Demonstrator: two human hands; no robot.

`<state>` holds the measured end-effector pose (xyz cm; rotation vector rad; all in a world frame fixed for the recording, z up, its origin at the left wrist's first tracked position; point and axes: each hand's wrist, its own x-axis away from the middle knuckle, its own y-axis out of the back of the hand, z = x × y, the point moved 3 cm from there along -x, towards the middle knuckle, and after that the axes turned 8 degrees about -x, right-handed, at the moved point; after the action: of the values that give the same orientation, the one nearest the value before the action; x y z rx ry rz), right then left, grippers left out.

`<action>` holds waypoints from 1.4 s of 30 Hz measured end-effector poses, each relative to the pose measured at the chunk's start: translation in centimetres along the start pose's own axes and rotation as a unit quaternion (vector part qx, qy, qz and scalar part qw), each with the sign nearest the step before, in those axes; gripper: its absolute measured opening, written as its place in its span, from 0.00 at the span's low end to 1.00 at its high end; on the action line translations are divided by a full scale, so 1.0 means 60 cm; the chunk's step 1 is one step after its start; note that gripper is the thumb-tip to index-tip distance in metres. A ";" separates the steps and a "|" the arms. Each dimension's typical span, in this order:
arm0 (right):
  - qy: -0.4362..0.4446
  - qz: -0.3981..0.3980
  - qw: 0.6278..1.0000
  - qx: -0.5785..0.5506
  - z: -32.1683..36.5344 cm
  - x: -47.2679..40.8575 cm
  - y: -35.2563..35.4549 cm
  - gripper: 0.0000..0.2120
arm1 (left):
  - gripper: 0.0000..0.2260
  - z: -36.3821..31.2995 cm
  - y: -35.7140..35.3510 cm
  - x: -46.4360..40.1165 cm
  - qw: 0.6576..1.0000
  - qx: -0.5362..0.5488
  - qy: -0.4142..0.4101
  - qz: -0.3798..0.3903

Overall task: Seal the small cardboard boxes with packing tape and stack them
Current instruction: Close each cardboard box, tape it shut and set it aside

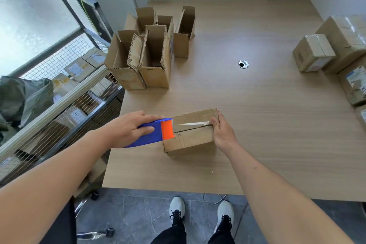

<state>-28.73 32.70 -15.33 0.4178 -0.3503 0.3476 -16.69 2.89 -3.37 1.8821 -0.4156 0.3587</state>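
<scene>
The counter point(257, 125) carries a cluster of open boxes point(146, 55) at far left and sealed boxes point(324, 51) stacked at far right. The small cardboard box point(190, 136) sits near the front edge, flaps closed, a strip of clear tape point(195, 124) partly laid along its seam. It appears light and stiff, though thin walls may dent; hold it by the end faces. The right hand point(221, 132) grips the right end, steadying it. The left hand point(128, 128) wraps around the blue tape dispenser point(152, 132), at the box's left edge.
</scene>
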 end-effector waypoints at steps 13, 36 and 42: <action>0.028 -0.126 0.973 0.191 0.019 0.009 0.004 0.22 | 0.19 0.095 -0.058 0.028 0.965 0.245 0.080 0.053; 0.052 -0.014 0.895 0.443 0.056 0.039 -0.089 0.50 | 0.16 0.032 -0.193 0.015 0.908 0.414 0.044 0.041; 0.034 0.031 0.906 0.421 0.069 0.044 -0.085 0.67 | 0.16 0.039 -0.190 0.021 0.920 0.387 0.028 0.054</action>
<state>-25.45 27.17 -12.41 1.2446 -0.1263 0.5717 -10.31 4.16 -13.11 2.6138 -0.3649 0.7259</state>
